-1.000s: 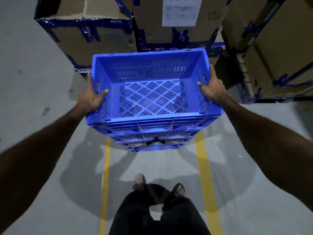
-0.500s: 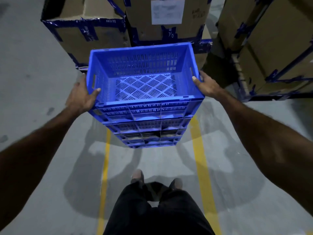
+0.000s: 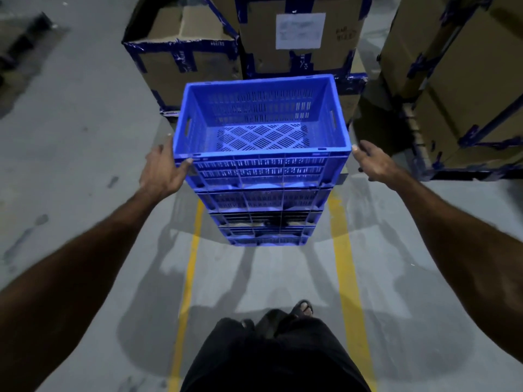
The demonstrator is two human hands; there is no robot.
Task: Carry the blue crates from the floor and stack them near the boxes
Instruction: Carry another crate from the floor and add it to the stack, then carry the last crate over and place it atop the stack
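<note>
A blue slatted crate (image 3: 263, 114) sits on top of a stack of several blue crates (image 3: 266, 219) on the grey floor, just in front of the cardboard boxes (image 3: 300, 58). My left hand (image 3: 161, 171) lies against the top crate's near left corner, fingers straight along the side wall and thumb on the front face. My right hand (image 3: 373, 162) hovers by the near right corner with relaxed fingers, a small gap from the crate, holding nothing.
Taped cardboard boxes stand behind the stack at the left (image 3: 184, 72) and on a dark frame at the right (image 3: 467, 89). Two yellow floor lines (image 3: 343, 267) run under the stack. My legs and sandalled feet (image 3: 302, 308) are below.
The crate went forward and down onto the stack. Both hands slid back from its side rims to its near corners; the right hand let go.
</note>
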